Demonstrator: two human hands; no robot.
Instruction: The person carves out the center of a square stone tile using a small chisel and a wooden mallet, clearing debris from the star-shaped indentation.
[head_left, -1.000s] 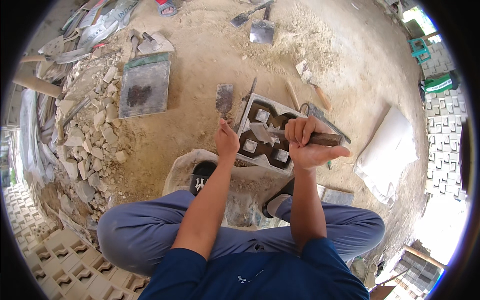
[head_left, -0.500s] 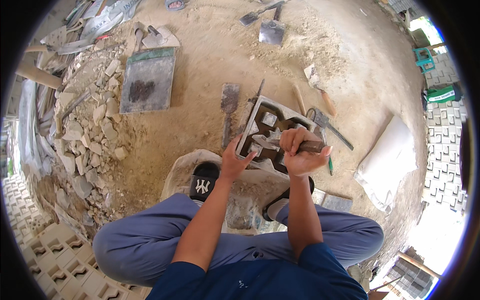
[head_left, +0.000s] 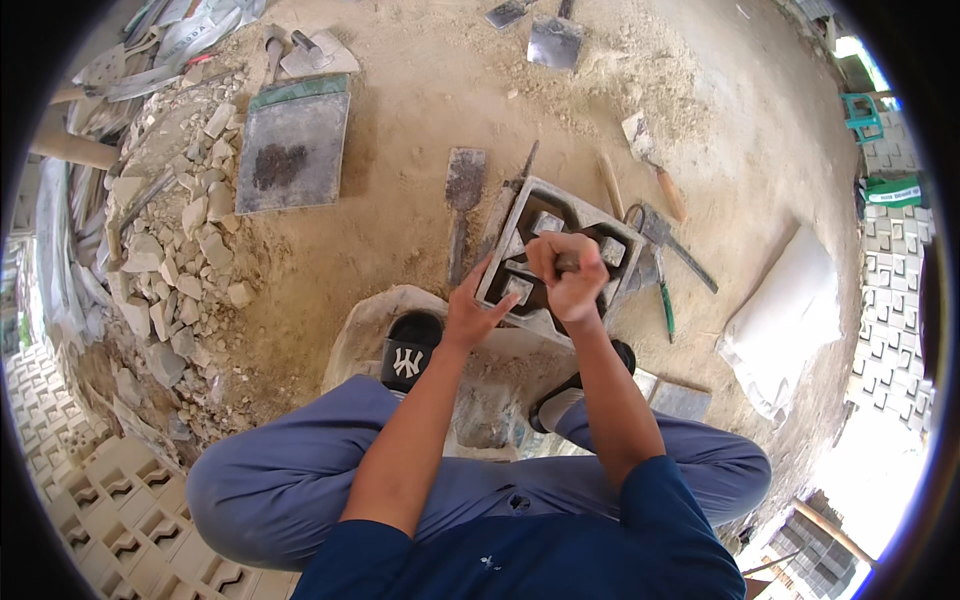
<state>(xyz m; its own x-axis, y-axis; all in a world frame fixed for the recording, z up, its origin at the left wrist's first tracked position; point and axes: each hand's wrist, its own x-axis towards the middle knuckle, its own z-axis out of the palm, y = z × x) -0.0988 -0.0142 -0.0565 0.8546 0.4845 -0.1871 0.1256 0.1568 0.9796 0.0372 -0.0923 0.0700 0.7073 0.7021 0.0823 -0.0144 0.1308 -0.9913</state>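
Note:
In front of my feet stands a grey, box-shaped mould (head_left: 592, 211), tilted in view, with dark recesses and several pale square blocks inside. My left hand (head_left: 474, 312) grips its near left side, with the thumb over the rim toward one square block. Above the mould's middle, my right hand (head_left: 572, 278) is closed in a fist round the wooden handle of a trowel (head_left: 567, 262). The handle's end shows at the fist; most of the blade is hidden beneath the hand, pointing down into the mould.
A flat metal scraper (head_left: 465, 185) lies left of the mould. A wooden-handled trowel (head_left: 671, 193), a hammer-like tool (head_left: 655, 228) and a green-handled tool (head_left: 667, 308) lie to the right. Rubble (head_left: 165, 265) and a grey board (head_left: 292, 160) are at left; a white sack (head_left: 785, 310) at right.
My right hand has moved left and turned, bringing the trowel from lying nearly level to pointing down into the mould. My left hand keeps its grip on the mould's side.

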